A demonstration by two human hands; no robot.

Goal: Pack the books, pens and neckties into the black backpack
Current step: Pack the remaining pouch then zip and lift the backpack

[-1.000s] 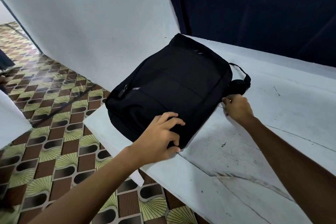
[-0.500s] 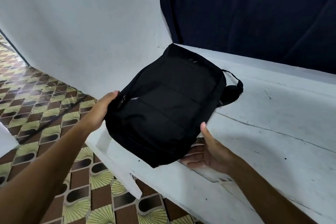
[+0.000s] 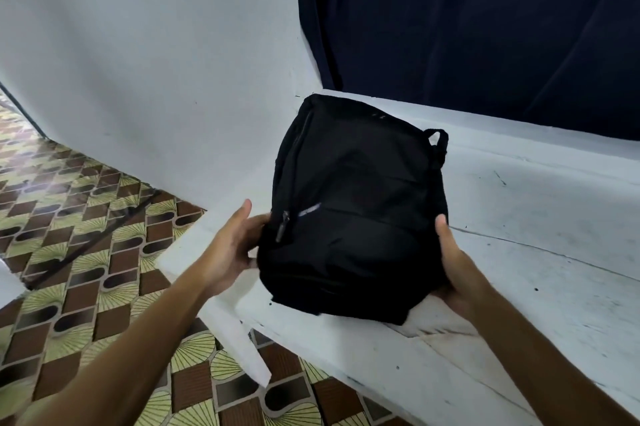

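On the far left I see only the patterned floor tiles [image 3: 86, 252] and a plain white wall [image 3: 156, 62] behind them; nothing for the task lies there. Moving right, my left hand [image 3: 230, 247] comes in from the near left and holds the left side of the black backpack [image 3: 353, 211], thumb up along the fabric and fingers tucked against and under the bag's near-left corner, just beside a zipper pull [image 3: 281, 231] that hangs on that side.

The backpack itself sits in the middle of the view, on the near-left end of the white tabletop [image 3: 519, 270], close to the corner, its front panel facing up and toward me. Its near end looks raised a little between my hands, though I cannot say for certain that it is clear of the surface. As far as I can make out the zippers look closed. A carry loop [image 3: 438, 138] shows at the far right corner of the bag.

To the right, my right hand [image 3: 453, 270] cups the bag's near-right side, thumb pressed along the edge, fingers hidden beneath it. Beyond that the tabletop runs off to the right, scuffed and cracked, with a dark curtain [image 3: 485, 27] behind.

No books, pens or neckties are in view, so I judge the packing has not visibly begun: I am only positioning the bag. Opening it and loading everything appears to be left to do.
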